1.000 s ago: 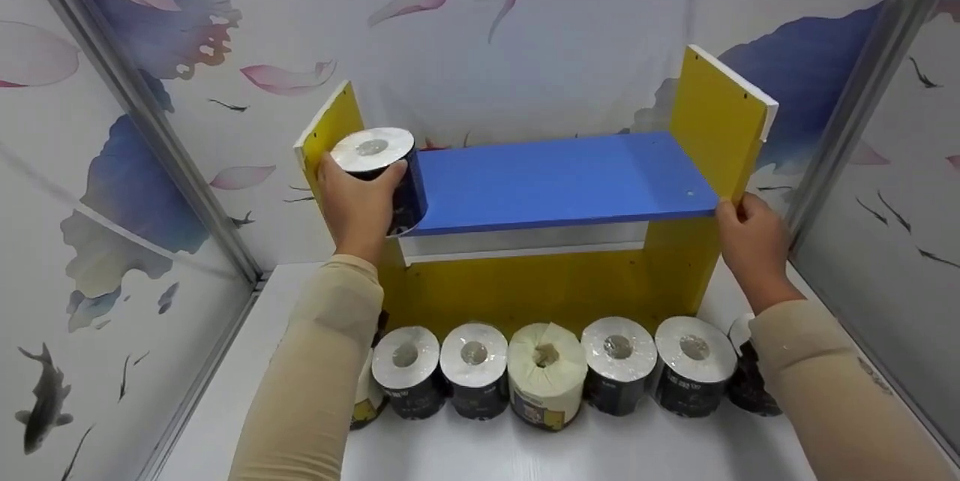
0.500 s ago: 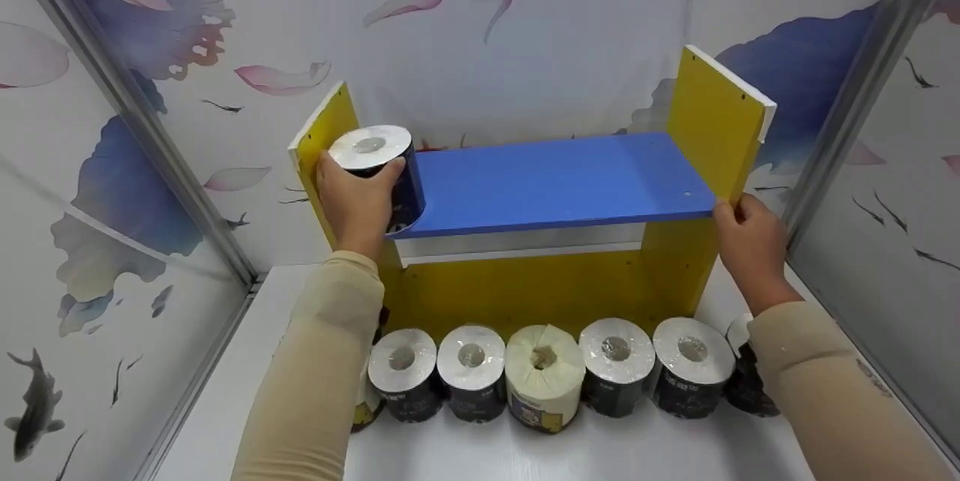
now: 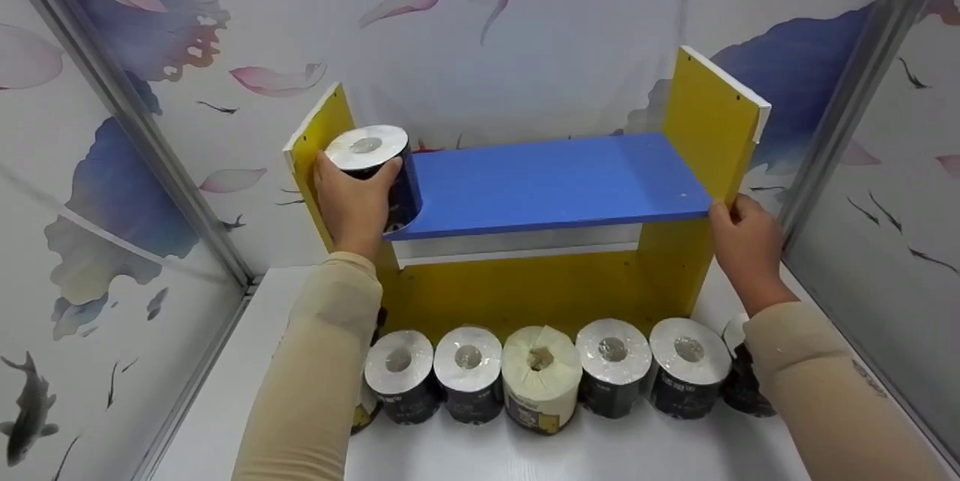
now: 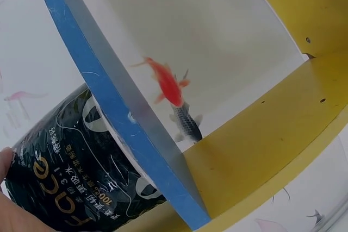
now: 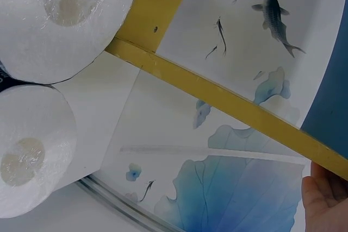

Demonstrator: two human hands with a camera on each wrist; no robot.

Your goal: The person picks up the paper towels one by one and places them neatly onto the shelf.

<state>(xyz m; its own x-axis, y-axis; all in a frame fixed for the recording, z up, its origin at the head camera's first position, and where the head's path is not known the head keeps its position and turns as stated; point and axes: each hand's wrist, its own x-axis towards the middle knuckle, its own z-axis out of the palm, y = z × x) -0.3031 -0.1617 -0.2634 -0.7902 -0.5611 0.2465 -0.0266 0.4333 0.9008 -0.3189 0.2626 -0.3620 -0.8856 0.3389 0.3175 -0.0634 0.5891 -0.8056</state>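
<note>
One roll [image 4: 76, 156] in left hand [image 3: 352, 207], gold-lettered “Face” and “100%”

The head view looked forward and down from above, wide enough for the blue shelf board [image 3: 555, 181], yellow side panels [image 3: 716, 128] and row of rolls [image 3: 544, 387]. The left wrist view sat close, turned askew, facing the dark roll [image 4: 81, 167] and the board's front edge. The right wrist view, also slanted, looked down closely at two rolls and a panel edge. The head view shared both areas.
</note>
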